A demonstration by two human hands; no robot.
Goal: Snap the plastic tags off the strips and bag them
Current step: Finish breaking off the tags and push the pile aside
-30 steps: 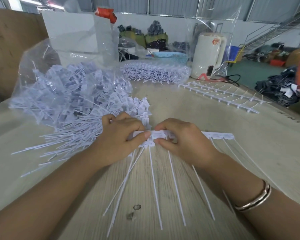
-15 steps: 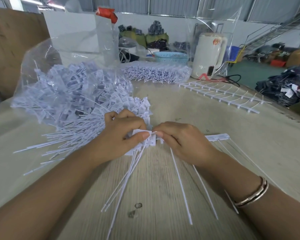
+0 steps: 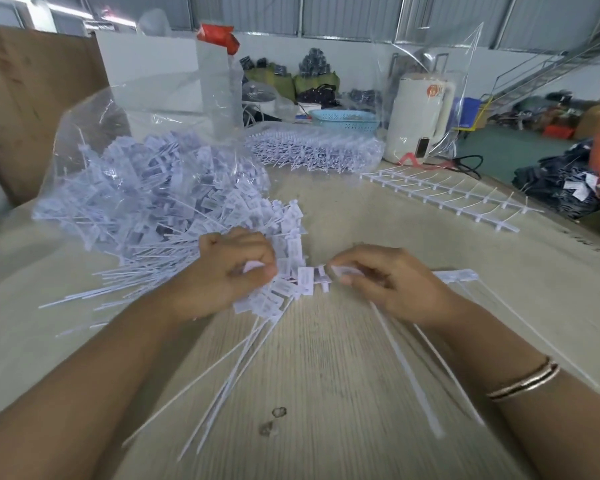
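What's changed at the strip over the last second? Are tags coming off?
Yes. The left hand has pulled left with a growing bunch of snapped tags, tails fanned toward the camera. The right hand still pinches the strip, now shorter with fewer tails hanging, and a gap has opened between the hands. The bag of tags and the far strip haven't moved.

Bag point(image 3: 94, 140) of tags point(image 3: 160, 195) at table's point(image 3: 343, 220) left, basket point(image 3: 345, 120) behind, strip point(image 3: 447, 199) right.
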